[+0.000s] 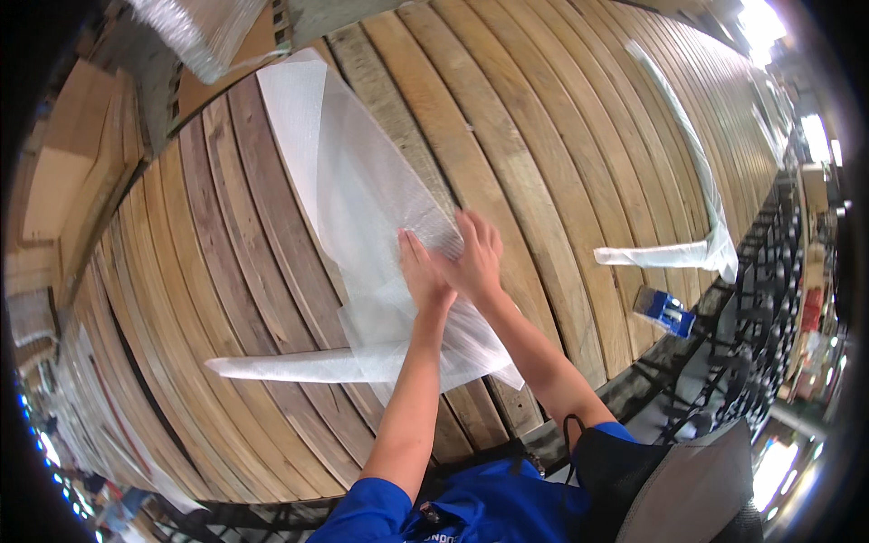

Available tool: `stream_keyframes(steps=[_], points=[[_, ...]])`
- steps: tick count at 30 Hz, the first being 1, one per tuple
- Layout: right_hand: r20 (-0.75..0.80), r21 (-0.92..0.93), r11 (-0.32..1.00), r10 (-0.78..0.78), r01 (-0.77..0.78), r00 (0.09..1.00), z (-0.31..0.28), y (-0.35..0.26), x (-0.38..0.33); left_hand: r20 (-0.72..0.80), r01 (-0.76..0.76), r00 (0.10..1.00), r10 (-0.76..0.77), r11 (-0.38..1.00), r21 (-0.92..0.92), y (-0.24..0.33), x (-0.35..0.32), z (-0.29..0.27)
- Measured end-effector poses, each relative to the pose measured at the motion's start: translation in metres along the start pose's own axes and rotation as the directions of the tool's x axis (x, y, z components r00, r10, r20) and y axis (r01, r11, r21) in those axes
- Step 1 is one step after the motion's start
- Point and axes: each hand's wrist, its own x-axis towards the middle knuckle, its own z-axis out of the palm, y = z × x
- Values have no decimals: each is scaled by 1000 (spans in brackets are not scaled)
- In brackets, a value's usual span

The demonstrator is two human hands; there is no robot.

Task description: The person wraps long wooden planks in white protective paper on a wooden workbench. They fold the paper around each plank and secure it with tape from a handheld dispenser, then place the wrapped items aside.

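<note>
A thin white translucent foam sheet stretches from the far left of the slatted table toward me, over a long piece that it partly hides. My left hand lies on the sheet with its fingers straight. Right beside it, overlapping at the thumb, my right hand rests near the sheet's right edge, its fingers apart and slightly blurred. Below the hands, a slim foam-wrapped bar sticks out to the left, and the foam is bunched at its right end.
A wrapped L-shaped piece lies at the right of the wooden slats. By the near right edge sits a blue tape dispenser. Cardboard boxes stand at the left, a plastic-wrapped bundle at the far left, and black frames at the right.
</note>
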Motion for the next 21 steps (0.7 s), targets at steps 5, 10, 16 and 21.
stream_keyframes(steps=[5,10,16,21], points=[[57,-182,961,224,-210,973,94,-41,111,-66,-205,977,202,977,-49,-9,5,3],[172,-266,934,288,-237,942,97,-75,133,-44,-95,995,84,887,-452,-15,7,-3],[29,-174,946,283,-274,959,36,-155,70,209,214,959,191,-6,-977,-35,6,-118],[-214,-95,991,71,-93,974,-33,-233,-32,251,324,941,228,-380,-866,-8,-5,-246]])
